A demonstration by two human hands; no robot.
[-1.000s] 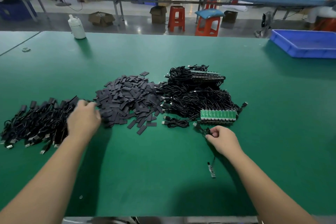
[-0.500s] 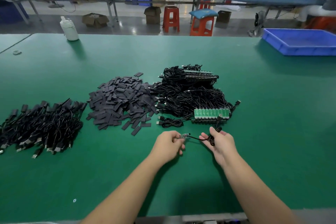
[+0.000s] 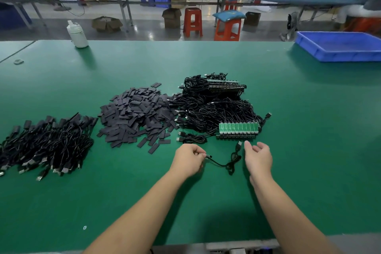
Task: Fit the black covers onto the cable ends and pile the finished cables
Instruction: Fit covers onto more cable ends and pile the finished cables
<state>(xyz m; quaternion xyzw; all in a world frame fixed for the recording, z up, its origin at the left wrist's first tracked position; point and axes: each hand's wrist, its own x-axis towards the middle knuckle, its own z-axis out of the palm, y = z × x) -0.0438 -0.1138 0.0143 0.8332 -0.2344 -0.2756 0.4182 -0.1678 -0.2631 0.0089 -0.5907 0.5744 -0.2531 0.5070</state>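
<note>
Left hand point(image 3: 190, 160) pinches the board end of one cable point(image 3: 225, 163) lying mid-table toward the near edge, right hand point(image 3: 257, 155) loosely spread, empty; cover-fitting step apparently under way, next needs the cover seated, then carry to finished pile point(image 3: 45, 142) at left edge.

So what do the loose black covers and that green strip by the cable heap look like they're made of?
Black covers: flat, matte dark-grey rectangles, dull with no glare; probably soft plastic or heat-shrink sleeve, though the material cannot be confirmed by sight. Green strip: a row of small printed circuit boards, glossy green laminate with pale markings, still joined side by side.
</note>
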